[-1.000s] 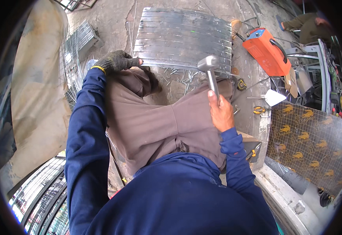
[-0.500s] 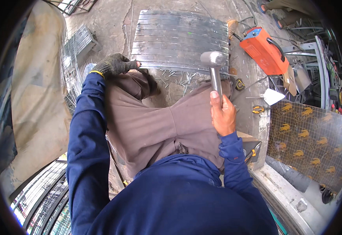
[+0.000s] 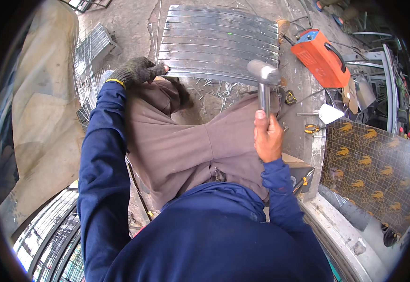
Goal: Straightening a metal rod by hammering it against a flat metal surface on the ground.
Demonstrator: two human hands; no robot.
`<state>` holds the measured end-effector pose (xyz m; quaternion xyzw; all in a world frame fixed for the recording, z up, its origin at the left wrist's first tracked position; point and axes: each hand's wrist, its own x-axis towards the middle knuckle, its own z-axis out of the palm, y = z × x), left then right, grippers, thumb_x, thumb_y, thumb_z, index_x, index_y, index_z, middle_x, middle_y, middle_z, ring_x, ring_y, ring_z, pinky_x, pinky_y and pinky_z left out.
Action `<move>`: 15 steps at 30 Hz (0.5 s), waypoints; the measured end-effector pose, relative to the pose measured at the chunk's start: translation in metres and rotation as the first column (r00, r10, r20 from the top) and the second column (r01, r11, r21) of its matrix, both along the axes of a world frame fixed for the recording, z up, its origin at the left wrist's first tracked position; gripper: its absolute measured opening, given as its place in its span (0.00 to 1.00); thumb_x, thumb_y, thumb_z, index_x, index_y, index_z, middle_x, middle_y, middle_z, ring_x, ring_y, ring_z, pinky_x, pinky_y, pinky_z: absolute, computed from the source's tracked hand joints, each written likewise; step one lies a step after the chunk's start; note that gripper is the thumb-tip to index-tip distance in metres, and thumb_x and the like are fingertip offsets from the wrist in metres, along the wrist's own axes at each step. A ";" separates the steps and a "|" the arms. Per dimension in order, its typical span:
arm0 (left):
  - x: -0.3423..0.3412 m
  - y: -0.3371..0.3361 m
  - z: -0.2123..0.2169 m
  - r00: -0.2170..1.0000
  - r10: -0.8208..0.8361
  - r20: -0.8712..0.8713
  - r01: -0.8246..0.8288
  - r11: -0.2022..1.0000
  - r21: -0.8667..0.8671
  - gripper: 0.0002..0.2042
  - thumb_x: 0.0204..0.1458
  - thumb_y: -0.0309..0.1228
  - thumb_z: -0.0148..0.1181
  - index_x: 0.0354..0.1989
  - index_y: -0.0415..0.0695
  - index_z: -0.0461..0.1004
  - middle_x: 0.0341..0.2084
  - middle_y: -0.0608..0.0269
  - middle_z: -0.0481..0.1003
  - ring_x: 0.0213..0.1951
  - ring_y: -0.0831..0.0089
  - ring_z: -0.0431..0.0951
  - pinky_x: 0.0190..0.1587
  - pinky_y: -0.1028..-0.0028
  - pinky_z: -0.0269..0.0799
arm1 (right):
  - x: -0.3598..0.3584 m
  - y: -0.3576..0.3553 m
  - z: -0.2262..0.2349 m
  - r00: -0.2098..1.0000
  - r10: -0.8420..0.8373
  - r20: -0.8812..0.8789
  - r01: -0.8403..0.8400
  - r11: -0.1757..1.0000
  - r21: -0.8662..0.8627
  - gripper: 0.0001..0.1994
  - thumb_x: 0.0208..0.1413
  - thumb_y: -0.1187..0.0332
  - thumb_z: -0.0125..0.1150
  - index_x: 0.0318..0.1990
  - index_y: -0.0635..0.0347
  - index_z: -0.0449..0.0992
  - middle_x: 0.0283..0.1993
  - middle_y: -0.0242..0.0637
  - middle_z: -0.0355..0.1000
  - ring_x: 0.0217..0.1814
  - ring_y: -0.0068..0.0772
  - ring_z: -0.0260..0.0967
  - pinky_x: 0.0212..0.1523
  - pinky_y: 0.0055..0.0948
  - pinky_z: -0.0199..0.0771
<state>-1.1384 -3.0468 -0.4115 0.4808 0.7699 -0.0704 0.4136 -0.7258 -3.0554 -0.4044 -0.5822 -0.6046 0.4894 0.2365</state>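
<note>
My right hand (image 3: 268,141) is wrapped round the shaft of a metal hammer (image 3: 264,75), its thick cylindrical head up and in front of the near right part of a panel. That panel (image 3: 219,40) is a flat row of shiny grey metal strips beyond my knees. On its near left corner lies my left hand (image 3: 136,73), in a dark knit glove with a yellow cuff and bare fingertips. Its fingers close on the edge there; the underside of the grip is hidden.
An orange machine (image 3: 320,58) with a black handle stands at the right. Nearby lie a white triangular plate (image 3: 331,114), yellow-handled pliers (image 3: 312,129) and a tape measure (image 3: 290,97). Thin metal offcuts (image 3: 214,90) litter the floor before me. Metal tubes (image 3: 94,44) are stacked at the left.
The hammer head has shifted slightly right and turned. The panel sits a little higher in the picture, its near left corner still under my left hand.
</note>
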 end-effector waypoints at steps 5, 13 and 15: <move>0.002 -0.007 -0.003 0.999 0.000 -0.035 0.003 0.995 0.100 0.40 0.50 0.74 0.51 0.22 0.41 0.81 0.30 0.42 0.79 0.42 0.50 0.80 0.51 0.55 0.71 | -0.003 -0.003 -0.018 0.999 0.035 0.038 -0.037 0.999 0.030 0.28 0.66 0.40 0.54 0.28 0.59 0.70 0.17 0.27 0.63 0.17 0.16 0.57 0.19 0.22 0.58; 0.004 -0.004 0.000 1.000 0.018 -0.020 -0.018 1.000 0.013 0.40 0.50 0.71 0.57 0.42 0.38 0.83 0.36 0.50 0.81 0.42 0.58 0.79 0.50 0.59 0.71 | -0.002 0.001 -0.019 0.995 0.037 0.093 -0.036 0.999 -0.014 0.30 0.64 0.38 0.53 0.29 0.59 0.69 0.14 0.26 0.59 0.12 0.17 0.57 0.14 0.23 0.58; -0.006 -0.007 -0.010 0.999 0.039 0.024 -0.040 0.999 0.035 0.39 0.50 0.70 0.58 0.45 0.39 0.83 0.36 0.51 0.82 0.43 0.59 0.80 0.51 0.60 0.71 | 0.001 0.001 -0.004 0.999 -0.042 0.009 0.042 0.998 -0.047 0.29 0.64 0.38 0.53 0.29 0.58 0.68 0.13 0.26 0.57 0.11 0.17 0.56 0.11 0.23 0.57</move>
